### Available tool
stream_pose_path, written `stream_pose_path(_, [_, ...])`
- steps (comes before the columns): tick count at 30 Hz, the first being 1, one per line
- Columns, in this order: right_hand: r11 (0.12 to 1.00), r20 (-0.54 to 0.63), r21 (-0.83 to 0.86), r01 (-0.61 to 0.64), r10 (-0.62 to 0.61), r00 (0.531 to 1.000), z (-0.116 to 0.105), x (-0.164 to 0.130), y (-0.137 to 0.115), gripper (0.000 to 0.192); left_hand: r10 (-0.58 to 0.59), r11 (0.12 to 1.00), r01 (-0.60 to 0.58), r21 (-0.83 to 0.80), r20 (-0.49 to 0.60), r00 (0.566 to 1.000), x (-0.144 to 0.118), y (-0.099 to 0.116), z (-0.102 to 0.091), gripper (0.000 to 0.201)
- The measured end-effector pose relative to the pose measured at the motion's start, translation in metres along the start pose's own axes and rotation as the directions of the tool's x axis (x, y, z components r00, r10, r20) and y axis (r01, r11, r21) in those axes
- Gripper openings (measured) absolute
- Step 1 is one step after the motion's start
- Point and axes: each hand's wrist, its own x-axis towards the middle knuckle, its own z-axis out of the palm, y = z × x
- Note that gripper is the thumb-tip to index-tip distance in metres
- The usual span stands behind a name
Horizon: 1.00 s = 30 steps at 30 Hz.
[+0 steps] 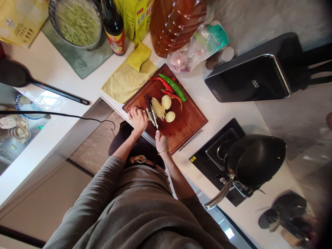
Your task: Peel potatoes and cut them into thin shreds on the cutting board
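My right hand point(161, 141) is closed round the handle of a kitchen knife point(148, 103), whose dark blade points away from me over a brown wooden cutting board point(181, 128). Left of the blade, my left hand point(138, 119) presses curled fingers onto pale potato slices point(147, 116), mostly hidden under the fingers. Cut potato strips point(157, 108) lie just right of the knife. Beside them rest two peeled potatoes, one farther point(166, 102) and one nearer point(170, 117). A green chilli point(176, 87) and several red chillies point(164, 83) are at the board's far corner.
Behind the board are a yellow cloth point(124, 81), a sauce bottle point(114, 29), a big oil jug point(173, 27) and a covered bowl point(77, 24). A black knife block point(249, 77) stands right. A wok point(256, 159) sits on the hob, its handle jutting toward me. A spatula point(52, 88) lies left.
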Motion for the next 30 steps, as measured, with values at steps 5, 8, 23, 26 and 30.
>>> stream_pose_path(5, [1.0,0.008,-0.013,-0.016,0.016,1.0,0.001,0.003,0.003,0.076,-0.008,1.0,0.008,0.004,0.018,1.0,0.001,0.001,0.001,0.028])
stream_pose_path(8, [1.0,0.001,0.0,-0.004,0.004,1.0,0.0,0.003,0.003,0.078,-0.012,1.0,0.012,-0.012,0.041,0.999,0.0,-0.001,0.002,0.029])
stream_pose_path(23, [0.998,0.035,0.054,-0.02,0.018,0.999,-0.007,0.0,-0.002,0.077,0.0,1.0,0.0,0.007,0.073,0.997,0.0,-0.003,0.005,0.031])
stream_pose_path(26, [0.999,0.036,0.04,-0.008,0.007,0.999,-0.008,-0.001,-0.004,0.077,0.008,1.0,-0.01,0.017,0.063,0.998,0.0,-0.004,0.006,0.03])
stream_pose_path(30, [1.0,0.04,0.0,0.005,-0.005,0.999,-0.006,-0.001,-0.005,0.076,0.004,0.999,-0.006,0.034,0.058,0.998,0.0,-0.004,0.006,0.03])
